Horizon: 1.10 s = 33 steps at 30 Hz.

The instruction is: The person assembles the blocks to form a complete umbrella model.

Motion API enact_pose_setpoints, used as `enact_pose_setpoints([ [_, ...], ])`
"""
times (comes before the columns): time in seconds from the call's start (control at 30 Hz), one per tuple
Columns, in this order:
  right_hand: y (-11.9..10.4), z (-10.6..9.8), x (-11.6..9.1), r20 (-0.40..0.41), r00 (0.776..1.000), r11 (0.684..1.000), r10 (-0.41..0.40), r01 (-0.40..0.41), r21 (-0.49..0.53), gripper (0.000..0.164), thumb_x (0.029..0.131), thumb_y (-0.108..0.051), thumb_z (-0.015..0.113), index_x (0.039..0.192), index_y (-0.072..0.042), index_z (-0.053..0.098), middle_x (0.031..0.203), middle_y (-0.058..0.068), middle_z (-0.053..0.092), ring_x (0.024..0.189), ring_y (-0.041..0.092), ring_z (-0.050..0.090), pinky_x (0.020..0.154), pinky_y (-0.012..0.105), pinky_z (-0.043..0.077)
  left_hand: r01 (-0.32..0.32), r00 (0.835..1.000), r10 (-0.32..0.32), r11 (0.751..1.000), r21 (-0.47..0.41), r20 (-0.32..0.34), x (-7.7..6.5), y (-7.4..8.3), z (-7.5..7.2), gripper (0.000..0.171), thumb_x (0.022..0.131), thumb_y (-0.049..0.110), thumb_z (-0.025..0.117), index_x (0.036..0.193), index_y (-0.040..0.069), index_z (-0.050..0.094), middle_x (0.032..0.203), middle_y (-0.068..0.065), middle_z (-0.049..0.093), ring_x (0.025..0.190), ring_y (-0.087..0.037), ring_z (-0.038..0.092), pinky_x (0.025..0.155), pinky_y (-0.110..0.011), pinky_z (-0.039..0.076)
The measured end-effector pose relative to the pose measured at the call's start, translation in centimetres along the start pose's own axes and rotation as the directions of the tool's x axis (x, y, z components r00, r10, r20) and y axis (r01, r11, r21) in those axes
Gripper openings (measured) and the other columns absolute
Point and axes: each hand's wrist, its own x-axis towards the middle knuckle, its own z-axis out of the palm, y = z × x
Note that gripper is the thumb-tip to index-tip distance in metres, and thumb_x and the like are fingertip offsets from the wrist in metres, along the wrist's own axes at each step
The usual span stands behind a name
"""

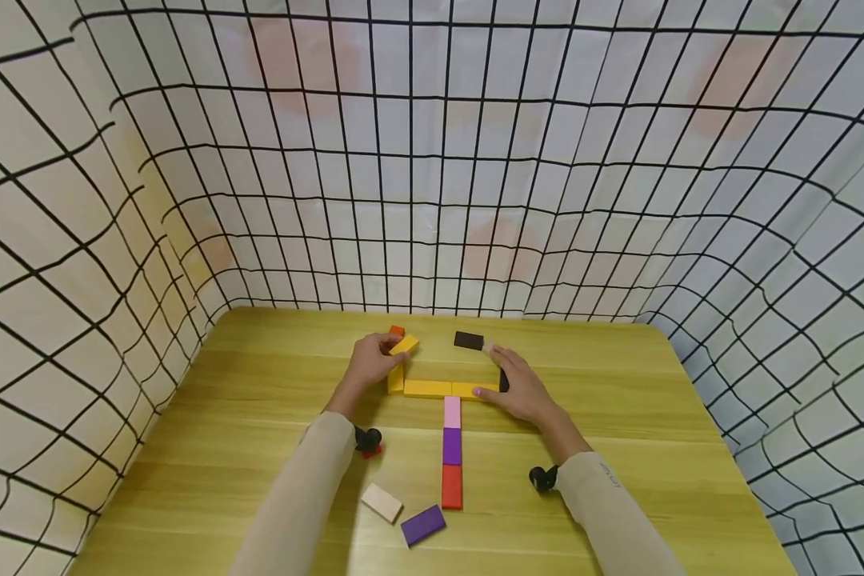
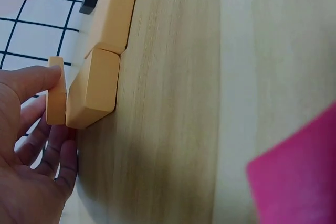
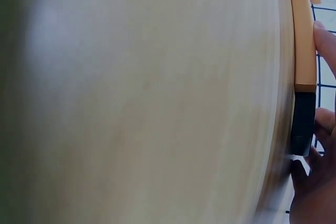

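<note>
My left hand (image 1: 367, 366) pinches a yellow block (image 1: 406, 345) between thumb and fingers, tilted close over another yellow block (image 1: 396, 379). Behind it an orange-red block (image 1: 398, 330) shows partly. From there a row of two yellow blocks (image 1: 427, 389) runs rightward to a black block (image 1: 504, 381). My right hand (image 1: 524, 390) spreads over the row's right end. Its thumb touches the right yellow block (image 3: 305, 51), and its other fingers lie along the black block. By its fingertips is a small pale block (image 1: 488, 346), partly covered.
Pink (image 1: 452, 412), purple (image 1: 452, 446) and red (image 1: 451, 486) blocks form a line toward me from the row. A loose black block (image 1: 469, 340) lies at the back. Nearer me are a beige block (image 1: 382, 503) and a purple block (image 1: 423, 526). Black wire mesh (image 1: 432, 160) encloses the table.
</note>
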Motion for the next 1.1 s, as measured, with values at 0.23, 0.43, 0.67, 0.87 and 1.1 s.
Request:
enact_pose_setpoints([
  [0.23,0.14,0.04,0.22,0.009,1.0,1.0,0.011,-0.012,0.018,0.099,0.089,-0.066,0.069,0.165,-0.017,0.027,0.172,0.008,0.022,0.159,0.036,0.017,0.124,0.065,0.023,0.019,1.0,-0.018,1.0,0.007,-0.004,0.54,-0.05,0.07,0.039,0.09,0.021,0.081,0.125,0.005,0.074,0.116,-0.015,0.069,0.099,-0.027,0.063,0.083,-0.036,0.056],
  [0.43,0.06,-0.12,0.07,0.0,1.0,1.0,0.008,-0.008,0.023,0.099,0.088,-0.064,0.07,0.164,-0.016,0.029,0.172,0.009,0.023,0.158,0.039,0.018,0.123,0.066,0.024,-0.005,1.0,0.005,0.999,0.046,-0.007,0.87,0.1,0.42,0.036,0.088,0.02,0.083,0.119,0.003,0.076,0.11,-0.015,0.067,0.096,-0.027,0.063,0.084,-0.038,0.056],
  [0.67,0.24,0.1,0.25,0.006,1.0,0.999,0.018,-0.018,0.028,0.099,0.088,-0.066,0.069,0.165,-0.018,0.028,0.172,0.007,0.022,0.159,0.037,0.018,0.124,0.065,0.024,-0.018,1.0,0.018,0.999,0.045,0.001,0.79,-0.07,0.53,0.031,0.095,0.021,0.075,0.12,0.002,0.075,0.111,-0.016,0.066,0.098,-0.028,0.064,0.086,-0.04,0.057],
  [0.87,0.3,0.17,0.3,-0.007,1.0,0.999,0.009,-0.008,0.04,0.098,0.088,-0.064,0.071,0.164,-0.018,0.029,0.172,0.007,0.023,0.159,0.037,0.017,0.123,0.065,0.023,-0.019,1.0,0.02,0.999,0.05,-0.013,0.6,-0.31,0.41,0.024,0.098,0.018,0.072,0.116,0.004,0.077,0.111,-0.016,0.066,0.096,-0.028,0.066,0.081,-0.038,0.058],
  [1.1,0.29,0.2,0.27,-0.011,1.0,0.999,0.002,-0.002,0.037,0.098,0.088,-0.063,0.071,0.164,-0.017,0.029,0.172,0.008,0.024,0.159,0.038,0.017,0.123,0.066,0.023,-0.005,1.0,0.006,0.998,0.056,-0.015,0.58,-0.3,0.43,0.024,0.098,0.019,0.072,0.118,0.006,0.077,0.111,-0.015,0.066,0.097,-0.028,0.065,0.083,-0.039,0.057],
])
